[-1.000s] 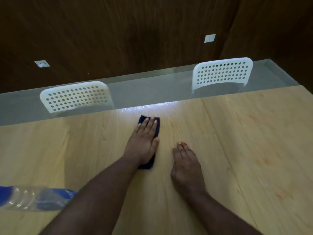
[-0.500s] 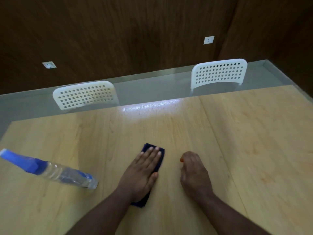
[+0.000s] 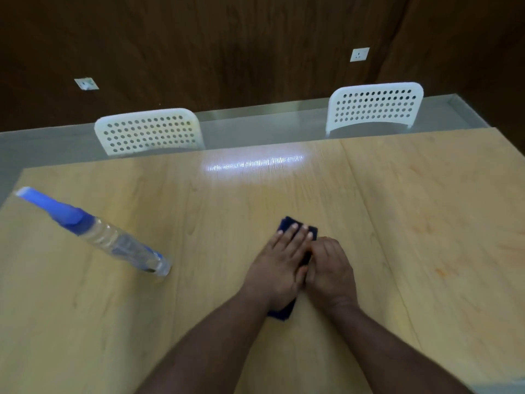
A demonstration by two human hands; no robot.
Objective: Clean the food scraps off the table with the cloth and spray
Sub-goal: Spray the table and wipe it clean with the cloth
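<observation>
Since half a second ago, the right hand (image 3: 331, 268) has closed in against the left hand (image 3: 279, 268); the two were apart then and now touch along the thumb side. Left hand lies flat on the dark blue cloth (image 3: 287, 224), fingers straight and pressing it to the desk (image 3: 426, 223); its grip is wide, holding nothing. Cloth shows beyond the fingertips and again beneath the wrist. Right hand rests at the cloth's right edge with fingers curled under; whether its grip has taken hold of the cloth cannot be told. Cloth sits near the middle of the desk. Spray bottle (image 3: 93, 233), clear with a blue head, stands well apart to the left. Faint orange marks (image 3: 440, 270) show on the desk at right. Two white perforated chairs (image 3: 149, 132) stand at the far edge.
</observation>
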